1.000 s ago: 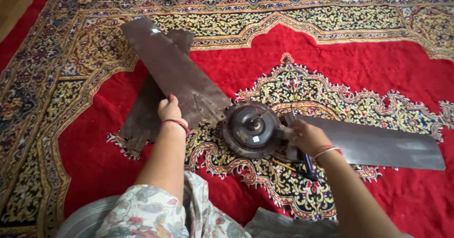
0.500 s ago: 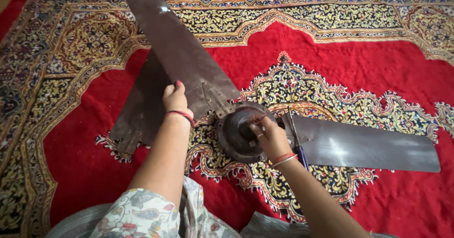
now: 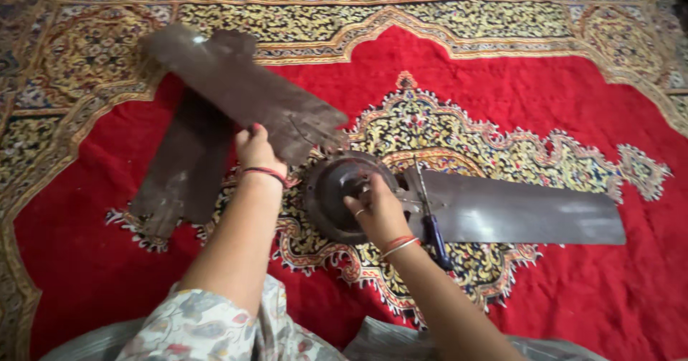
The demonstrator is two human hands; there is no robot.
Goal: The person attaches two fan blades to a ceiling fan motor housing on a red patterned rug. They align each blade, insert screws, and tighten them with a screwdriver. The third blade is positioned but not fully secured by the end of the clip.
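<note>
A brown ceiling fan lies dismantled on a red patterned carpet (image 3: 545, 103), and its round motor hub (image 3: 337, 192) serves as the landmark. The left hand (image 3: 256, 149) rests just left of the hub, fingers curled over the inner end of a loose blade (image 3: 244, 88), which lies crossed over a second blade (image 3: 183, 164) further left. The right hand (image 3: 376, 210) sits on the hub's right edge, fingers closed at the bracket where the third blade (image 3: 523, 210) joins; whether it pinches a screw cannot be made out. A blue-handled screwdriver (image 3: 430, 217) lies across that blade just right of the hub. The likely troubles: a small fastener slipping from the fingers and vanishing into the busy carpet pattern, the loose blade sliding off the one beneath it if the left hand lets up, and the screwdriver rolling off should the attached blade be lifted or tilted.
</note>
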